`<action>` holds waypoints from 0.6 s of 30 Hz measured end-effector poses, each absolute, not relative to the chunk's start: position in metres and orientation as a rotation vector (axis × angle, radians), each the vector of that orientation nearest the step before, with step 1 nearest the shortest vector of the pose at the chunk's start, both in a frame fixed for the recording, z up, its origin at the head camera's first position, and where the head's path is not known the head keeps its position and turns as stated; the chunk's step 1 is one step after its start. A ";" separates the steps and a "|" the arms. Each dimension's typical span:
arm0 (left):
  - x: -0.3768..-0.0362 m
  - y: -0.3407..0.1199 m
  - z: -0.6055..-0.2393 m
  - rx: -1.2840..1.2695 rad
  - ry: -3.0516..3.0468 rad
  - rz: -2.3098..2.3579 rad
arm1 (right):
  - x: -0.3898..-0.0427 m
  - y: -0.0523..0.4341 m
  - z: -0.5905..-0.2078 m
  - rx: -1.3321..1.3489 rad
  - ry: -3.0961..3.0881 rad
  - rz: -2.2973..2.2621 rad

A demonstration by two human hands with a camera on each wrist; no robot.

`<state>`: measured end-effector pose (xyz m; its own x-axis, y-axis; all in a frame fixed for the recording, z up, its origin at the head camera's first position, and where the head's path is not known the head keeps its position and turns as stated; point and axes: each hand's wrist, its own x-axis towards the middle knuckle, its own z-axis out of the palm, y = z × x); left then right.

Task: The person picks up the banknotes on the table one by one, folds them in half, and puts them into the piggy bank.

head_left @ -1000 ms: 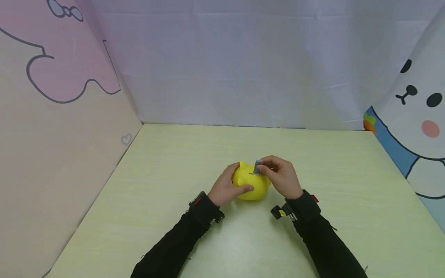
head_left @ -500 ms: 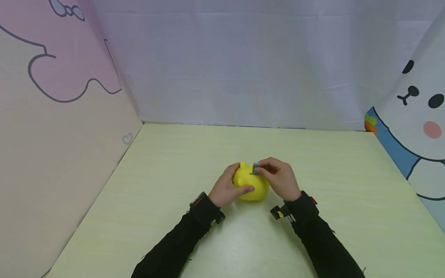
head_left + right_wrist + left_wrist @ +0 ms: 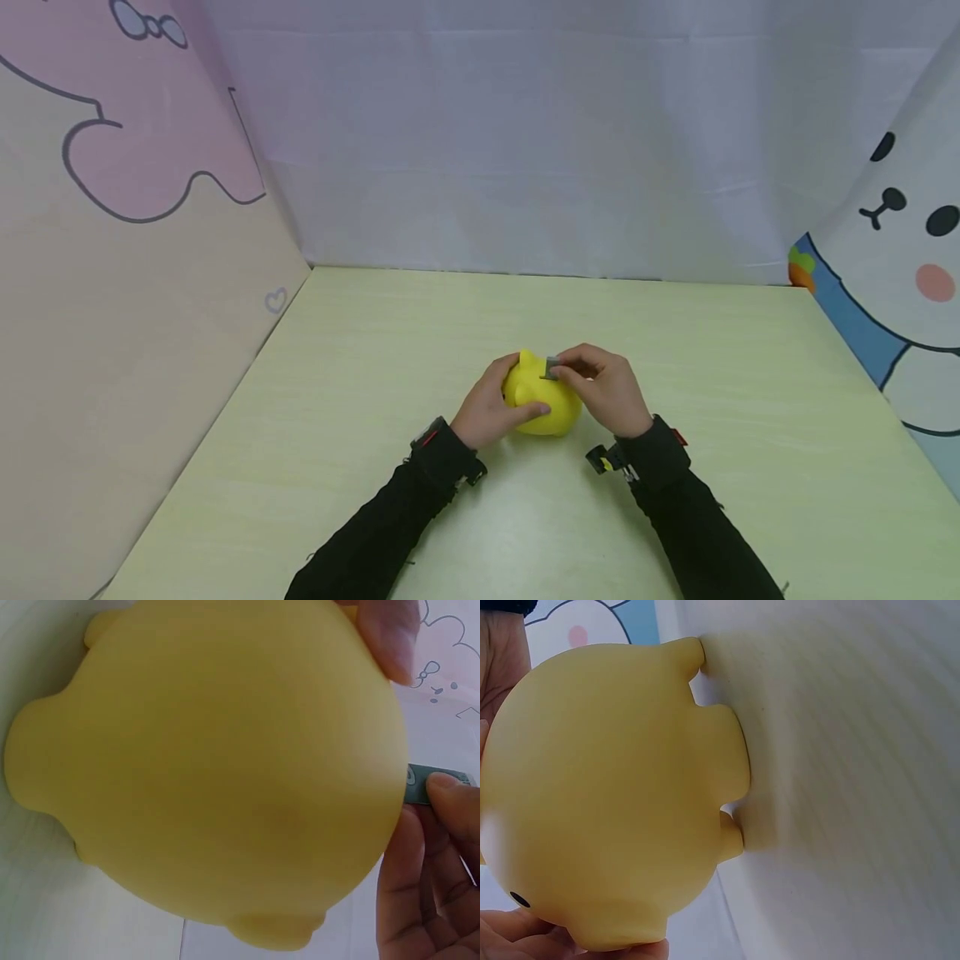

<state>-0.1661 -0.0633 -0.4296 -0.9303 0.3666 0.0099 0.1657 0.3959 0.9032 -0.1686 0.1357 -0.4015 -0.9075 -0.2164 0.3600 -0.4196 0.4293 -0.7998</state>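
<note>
Meanwhile, the small grey folded slip (image 3: pixel 552 367) stood lower than a second earlier, sunk further into the top of the round yellow plastic piggy bank (image 3: pixel 542 402) so that only a short stub showed above it; the bank itself had hardly moved and sat at the middle of the pale green table (image 3: pixel 360 400), nearer the near edge than the far wall. The right hand (image 3: pixel 603 390) pinched that slip between thumb and fingertips, pressed down close to the bank's crown. The left hand (image 3: pixel 487 408) was curled round the bank's left side, thumb laid across its front, holding it steady. In the wrist views the bank's shell looked smooth and matte, a plump rounded body with stubby bumps for feet and ears, and the slip (image 3: pixel 420 784) looked thin and flat, printed in dull grey-green. Both arms wore black sleeves (image 3: pixel 390 533). Soft cloth panels with cartoon outlines (image 3: pixel 135 167) hung round the table on the left, far and right sides.
</note>
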 end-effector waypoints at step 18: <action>-0.166 -0.064 -0.431 0.496 2.441 1.594 | -0.168 0.134 -0.403 0.635 -2.457 1.402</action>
